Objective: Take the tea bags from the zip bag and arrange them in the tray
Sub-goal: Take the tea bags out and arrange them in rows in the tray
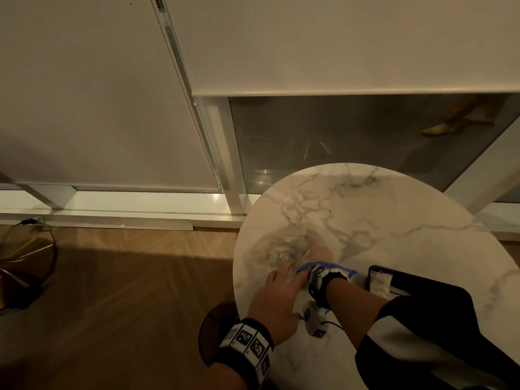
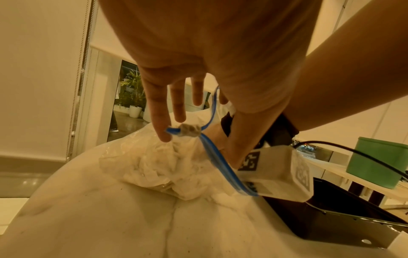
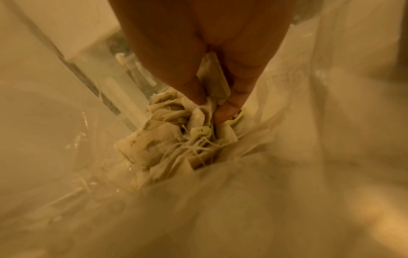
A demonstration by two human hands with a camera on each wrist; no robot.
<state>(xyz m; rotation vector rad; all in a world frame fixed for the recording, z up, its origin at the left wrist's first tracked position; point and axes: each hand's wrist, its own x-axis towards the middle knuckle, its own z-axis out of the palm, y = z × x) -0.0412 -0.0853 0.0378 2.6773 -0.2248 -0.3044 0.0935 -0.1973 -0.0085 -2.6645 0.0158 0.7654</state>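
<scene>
A clear zip bag (image 1: 277, 249) with a blue zip rim lies on the round marble table (image 1: 388, 218). My left hand (image 1: 284, 274) holds the bag's mouth. In the left wrist view its fingers (image 2: 161, 134) spread by the slider (image 2: 188, 131), and one finger hooks the raised upper rim. My right hand (image 1: 320, 253) is deep inside the bag. In the right wrist view it (image 3: 215, 104) pinches one tea bag (image 3: 215, 82) between thumb and finger, above a pile of tea bags (image 3: 163, 144) with tangled strings. A black tray (image 1: 419, 285) stands to the right, with one tea bag (image 1: 380, 281) in its left corner.
The tray (image 2: 331, 220) sits close beside the bag (image 2: 154, 165), near the table's front. A dark round stool (image 1: 215, 327) stands at the table's left edge over wooden floor. A green box (image 2: 375, 164) rests on another table beyond. A glass wall is behind.
</scene>
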